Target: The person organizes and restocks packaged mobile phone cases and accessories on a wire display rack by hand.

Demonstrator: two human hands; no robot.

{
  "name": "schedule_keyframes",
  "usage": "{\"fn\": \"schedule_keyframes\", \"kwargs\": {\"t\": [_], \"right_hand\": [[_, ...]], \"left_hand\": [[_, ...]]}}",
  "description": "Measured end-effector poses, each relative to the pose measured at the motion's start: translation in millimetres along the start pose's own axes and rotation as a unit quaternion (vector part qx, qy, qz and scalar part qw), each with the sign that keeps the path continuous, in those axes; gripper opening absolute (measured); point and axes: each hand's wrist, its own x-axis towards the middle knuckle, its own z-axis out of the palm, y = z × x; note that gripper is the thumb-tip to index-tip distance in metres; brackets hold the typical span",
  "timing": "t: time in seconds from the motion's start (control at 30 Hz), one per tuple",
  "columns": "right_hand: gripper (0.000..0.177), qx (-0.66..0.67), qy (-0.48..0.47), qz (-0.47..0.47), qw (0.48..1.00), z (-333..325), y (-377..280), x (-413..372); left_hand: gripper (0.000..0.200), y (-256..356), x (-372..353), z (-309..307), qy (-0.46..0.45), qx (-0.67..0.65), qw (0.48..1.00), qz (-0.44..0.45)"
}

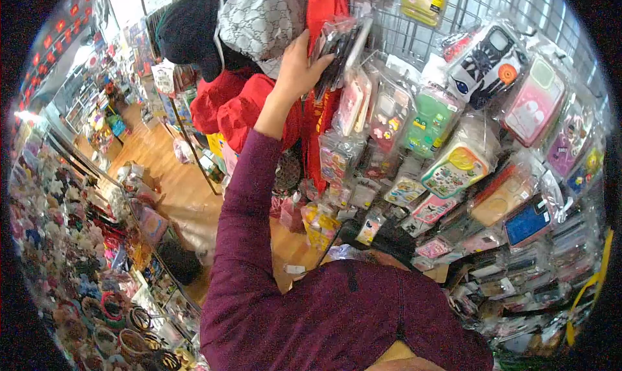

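My left hand (297, 68) is raised high on a maroon sleeve and grips a bundle of dark phone cases in clear packets (337, 44) hanging on a wire grid wall (414, 31). Just left of the hand hang a grey patterned bag (259, 14) and a red banner (319, 8). My right arm, in the same maroon sleeve (363, 313), bends across the bottom of the view. It ends at a dark shape (389, 240) among the packets. The right hand itself is not clearly seen.
Packaged phone cases in many colours (453, 167) cover the grid wall on the right. A black hat (188, 27) and red clothing (223, 105) hang at upper left. Hair bands and trinkets (78, 261) fill the left counter beside a wooden floor aisle (162, 170).
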Motion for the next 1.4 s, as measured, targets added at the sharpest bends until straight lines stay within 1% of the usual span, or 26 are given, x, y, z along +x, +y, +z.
{"fn": "schedule_keyframes", "kwargs": {"t": [0.1, 0.17, 0.27, 0.3, 0.33, 0.47, 0.53, 0.67, 0.7, 0.73, 0.77, 0.8, 0.87, 0.93, 0.97, 1.0, 1.03, 1.07, 1.1, 1.13, 1.2, 1.23, 1.27, 1.3, 1.33, 1.4], "right_hand": [[0.036, -0.029, -0.028, -0.022, 0.999, -4, 12, -9], [0.038, -0.035, -0.021, -0.020, 0.999, -6, 15, -17], [0.039, -0.007, 0.028, 0.047, 0.998, -6, 2, -31], [0.038, 0.012, 0.048, 0.080, 0.996, -6, -10, -34], [0.037, 0.049, 0.083, 0.145, 0.985, -4, -18, -36], [0.032, 0.018, 0.118, 0.131, 0.984, -5, -10, -49], [0.031, -0.070, 0.219, 0.160, 0.960, -3, 8, -52], [0.029, 0.120, 0.323, 0.145, 0.928, -4, -53, -33], [0.027, 0.019, 0.302, 0.151, 0.941, -12, -54, -29], [0.027, 0.022, 0.298, 0.155, 0.942, -14, -59, -22], [0.027, -0.038, 0.356, 0.082, 0.930, -13, -68, -13], [0.027, -0.096, 0.408, 0.010, 0.908, -11, -80, -4], [0.029, -0.163, 0.419, -0.066, 0.891, -21, -144, 14], [0.031, -0.194, 0.476, -0.199, 0.834, -31, -198, 38], [0.035, -0.244, 0.468, -0.322, 0.786, -42, -220, 53], [0.038, -0.258, 0.440, -0.366, 0.778, -45, -250, 63], [0.040, -0.272, 0.411, -0.410, 0.767, -43, -271, 76], [0.043, -0.376, 0.355, -0.399, 0.757, -40, -278, 93], [0.045, -0.475, 0.294, -0.382, 0.736, -33, -284, 109], [0.051, -0.506, 0.257, -0.359, 0.741, -19, -275, 130], [0.054, -0.554, 0.268, -0.335, 0.713, -11, -253, 145], [0.053, -0.524, 0.284, -0.333, 0.731, -15, -252, 149], [0.051, -0.494, 0.301, -0.335, 0.744, -23, -256, 155], [0.045, -0.509, 0.335, -0.332, 0.720, -31, -261, 160], [0.045, -0.509, 0.337, -0.330, 0.720, -40, -266, 164], [0.040, -0.476, 0.340, -0.319, 0.746, -58, -273, 172]], "left_hand": [[0.079, -28, 12, 18, -0.007, -0.071, 0.996, -0.045], [0.090, -35, 20, 20, -0.066, -0.145, 0.986, -0.052], [0.092, -33, 24, 17, -0.097, -0.130, 0.986, -0.037], [0.090, -36, 27, 20, -0.095, -0.185, 0.977, -0.046], [0.088, -40, 27, 20, -0.070, -0.137, 0.988, -0.030], [0.073, -30, 28, 15, -0.035, -0.144, 0.988, -0.050], [0.072, -14, 28, 3, -0.022, -0.161, 0.986, -0.034], [0.066, -4, 19, -18, 0.033, -0.129, 0.991, -0.020], [0.062, 0, 10, -23, 0.079, -0.292, 0.951, -0.066], [0.059, 3, -2, -30, 0.125, -0.443, 0.881, -0.110], [0.059, 11, -19, -41, 0.110, -0.575, 0.780, -0.221], [0.064, 25, -32, -47, 0.123, -0.588, 0.791, -0.117], [0.068, 39, -56, -48, 0.123, -0.700, 0.695, -0.110], [0.070, 59, -70, -43, 0.103, -0.714, 0.681, -0.126], [0.073, 69, -75, -37, 0.083, -0.733, 0.662, -0.133], [0.073, 78, -79, -30, 0.081, -0.735, 0.659, -0.135], [0.070, 86, -80, -24, 0.083, -0.768, 0.616, -0.150], [0.068, 93, -81, -19, 0.084, -0.799, 0.572, -0.165], [0.065, 97, -84, -14, 0.083, -0.784, 0.592, -0.166], [0.065, 88, -87, -4, 0.009, -0.866, 0.488, -0.110], [0.067, 96, -92, 0, 0.082, -0.793, 0.586, -0.147], [0.067, 103, -98, 1, 0.084, -0.796, 0.583, -0.140], [0.068, 112, -109, -2, 0.086, -0.693, 0.688, -0.197], [0.069, 122, -121, -5, 0.083, -0.570, 0.777, -0.255], [0.068, 136, -133, -6, 0.038, -0.637, 0.693, -0.335], [0.067, 165, -139, -8, 0.000, -0.596, 0.607, -0.526]]}}
